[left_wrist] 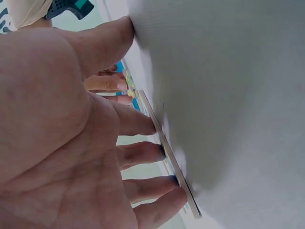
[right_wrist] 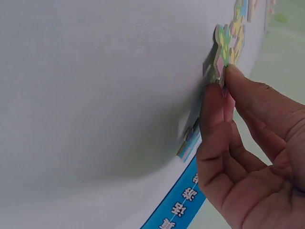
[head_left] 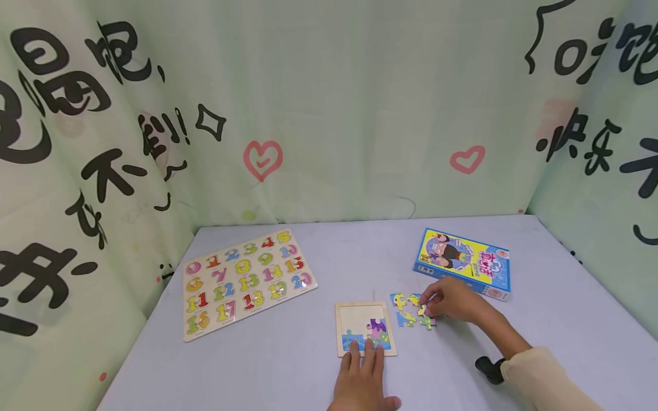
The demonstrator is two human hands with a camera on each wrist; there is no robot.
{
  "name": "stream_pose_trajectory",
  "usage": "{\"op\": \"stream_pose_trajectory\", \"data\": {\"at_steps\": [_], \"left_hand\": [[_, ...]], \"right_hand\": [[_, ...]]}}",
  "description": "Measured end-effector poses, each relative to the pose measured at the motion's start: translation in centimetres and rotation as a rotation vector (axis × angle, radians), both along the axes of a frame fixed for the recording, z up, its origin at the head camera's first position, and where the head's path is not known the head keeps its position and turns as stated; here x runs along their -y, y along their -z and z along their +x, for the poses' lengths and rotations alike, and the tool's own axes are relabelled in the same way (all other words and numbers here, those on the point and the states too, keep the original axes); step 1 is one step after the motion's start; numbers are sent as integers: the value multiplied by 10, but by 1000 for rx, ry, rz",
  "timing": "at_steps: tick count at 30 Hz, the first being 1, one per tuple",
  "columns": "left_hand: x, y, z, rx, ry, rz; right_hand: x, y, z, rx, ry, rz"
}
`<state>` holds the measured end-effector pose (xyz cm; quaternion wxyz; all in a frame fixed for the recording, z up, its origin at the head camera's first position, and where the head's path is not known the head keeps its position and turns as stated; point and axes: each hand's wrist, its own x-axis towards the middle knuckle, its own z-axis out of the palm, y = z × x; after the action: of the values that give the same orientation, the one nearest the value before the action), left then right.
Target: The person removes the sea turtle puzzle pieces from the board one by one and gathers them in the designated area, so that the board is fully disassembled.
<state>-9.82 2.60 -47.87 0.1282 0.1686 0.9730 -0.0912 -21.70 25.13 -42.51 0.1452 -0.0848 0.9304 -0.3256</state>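
A small wooden puzzle tray [head_left: 361,308] lies near the front middle, its lower part filled with blue and purple pieces. My left hand [head_left: 360,379] rests on the tray's near edge with its fingers straight. To the tray's right, several loose jigsaw pieces [head_left: 405,319] lie in a cluster. My right hand [head_left: 452,299] is over the right side of that cluster. Thumb and forefinger pinch a green and yellow jigsaw piece [right_wrist: 222,45] in the right wrist view, tilted up off the table. Another blue-edged piece [right_wrist: 188,145] lies just beyond the fingers.
A blue and yellow puzzle box [head_left: 483,260] lies right behind the right hand. On the left lies a large number board [head_left: 247,279] with coloured digits. A pale curtain [head_left: 360,114] with writing surrounds the white table [head_left: 247,365].
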Motion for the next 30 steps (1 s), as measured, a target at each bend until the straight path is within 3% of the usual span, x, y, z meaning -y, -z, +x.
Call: {"op": "stream_pose_trajectory", "data": {"at_steps": [10,20,30], "left_hand": [[3,-17,2,75,-32,106],[5,-25,2,133,-67,227],[5,-20,3,77,-14,179]], "right_hand": [[7,5,7,-82,-25,0],[12,3,12,-116,-65,35],[24,-3,11,-136,-108,53]]}}
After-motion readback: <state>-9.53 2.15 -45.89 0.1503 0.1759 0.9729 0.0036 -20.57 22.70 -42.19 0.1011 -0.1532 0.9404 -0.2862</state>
